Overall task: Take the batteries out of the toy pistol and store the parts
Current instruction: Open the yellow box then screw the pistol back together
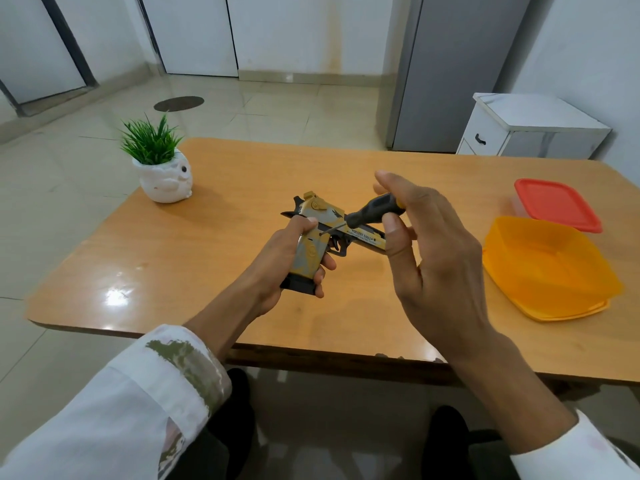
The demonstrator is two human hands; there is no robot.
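— How do we have hold of it?

— Our left hand [287, 258] is wrapped round the handle of the toy pistol [310, 252], with the fingers curled near its black base and the thumb laid up the side. That lifts it above the table [242, 289] and turns its flank towards us, so we can see where the tool lands.

— And the other hand?

— Our right hand [440, 265] pinches the black handle of the screwdriver [372, 211] between thumb and fingertips, with the other fingers loose and fairly straight. We think so light a pinch suits twirling more than forcing. The thin shaft slants down and left, and its tip meets the pistol's side just above the handle, beside our thumb.

— So where are the batteries?

— None show. We judge they sit inside behind a screwed cover, which would put us at the unscrewing step, early in the job.

— Why the boxes on the right?

— The orange container [550, 268] lies open on the table near our right hand, an easy drop for loose parts, so we take it as the store. Just behind it stands a red-lidded box [557, 204], closed.

— Anything else?

— A white pot [164, 178] with a green plant stands at the far left, well apart from the work.

— What could go wrong?

— A small screw could fall and roll. Working over the table guards against that.
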